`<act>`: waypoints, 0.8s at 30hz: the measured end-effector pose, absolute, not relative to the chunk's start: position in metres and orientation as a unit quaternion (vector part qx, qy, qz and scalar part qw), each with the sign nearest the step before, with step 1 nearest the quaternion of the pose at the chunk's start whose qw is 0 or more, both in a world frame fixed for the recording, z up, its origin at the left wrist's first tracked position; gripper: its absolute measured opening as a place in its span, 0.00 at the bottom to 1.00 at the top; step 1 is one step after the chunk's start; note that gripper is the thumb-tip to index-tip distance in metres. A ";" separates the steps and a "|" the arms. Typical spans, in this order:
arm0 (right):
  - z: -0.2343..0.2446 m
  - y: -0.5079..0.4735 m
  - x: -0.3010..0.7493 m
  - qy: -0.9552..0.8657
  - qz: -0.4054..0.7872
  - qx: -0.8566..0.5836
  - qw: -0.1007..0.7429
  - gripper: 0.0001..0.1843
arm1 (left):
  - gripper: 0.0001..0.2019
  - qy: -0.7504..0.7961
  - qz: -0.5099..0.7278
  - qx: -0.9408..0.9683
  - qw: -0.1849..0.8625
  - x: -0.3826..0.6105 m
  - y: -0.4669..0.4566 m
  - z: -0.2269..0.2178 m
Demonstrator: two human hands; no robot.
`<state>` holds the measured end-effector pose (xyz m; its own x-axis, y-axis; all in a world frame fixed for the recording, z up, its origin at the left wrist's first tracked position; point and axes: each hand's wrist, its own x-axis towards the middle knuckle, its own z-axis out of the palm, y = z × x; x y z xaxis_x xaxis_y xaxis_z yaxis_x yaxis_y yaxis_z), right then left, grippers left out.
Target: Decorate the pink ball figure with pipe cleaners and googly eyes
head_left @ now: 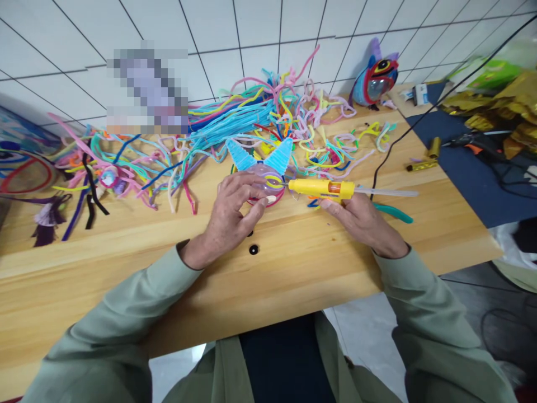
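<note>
I am sitting at a pale wooden bench [201, 319], my loose, matte green sleeves [151, 285] reaching across its smooth grain. My right grip [352, 217] is closing round the handle of a hard yellow plastic gun [321, 189], a slim translucent stick [392, 192] jutting from its back. The narrow metal tip is pointing at a yellow ring [274, 182] on a figure [262, 170]; I cannot tell whether it is touching.

The figure is lying on the bench in front of me: a rounded, glassy purple body carrying two pointed, ribbed blue ears [279, 157]. My left grip [230, 208] is curving its fingers over the body's left side, the thumb standing apart with its tip at a smooth white oval [272, 199]. I cannot tell whether it is pinching. Nearer me, a small, round black disc [254, 249] is lying flat.

Beyond the figure, fuzzy, bendy stems [235, 123] are sprawling in blue, pink and yellow tangles. Teal, curved handles [394, 212] are showing beside my right grip. Farther right, crinkled gold foil [503, 106] is glinting, and a glossy, bubble-fronted toy [375, 78] is standing near the white tiled wall [260, 22].
</note>
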<state>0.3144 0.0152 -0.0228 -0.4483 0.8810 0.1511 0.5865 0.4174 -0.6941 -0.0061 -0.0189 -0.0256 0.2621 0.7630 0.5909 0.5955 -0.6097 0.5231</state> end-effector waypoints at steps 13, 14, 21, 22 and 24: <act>-0.024 0.018 0.314 -0.777 0.327 -0.463 0.273 0.23 | 0.04 0.440 0.420 0.786 0.108 -0.004 -0.020 -0.023; -0.024 0.018 0.314 -0.777 0.329 -0.464 0.270 0.22 | 0.04 0.440 0.419 0.787 0.106 -0.004 -0.020 -0.023; -0.023 0.018 0.314 -0.782 0.324 -0.460 0.270 0.19 | 0.03 0.418 0.442 0.788 0.093 -0.003 -0.020 -0.024; -0.022 0.018 0.314 -0.781 0.324 -0.459 0.272 0.19 | 0.03 0.422 0.438 0.788 0.095 -0.003 -0.020 -0.024; -0.022 0.018 0.313 -0.779 0.326 -0.459 0.276 0.18 | 0.03 0.431 0.428 0.789 0.098 -0.003 -0.020 -0.024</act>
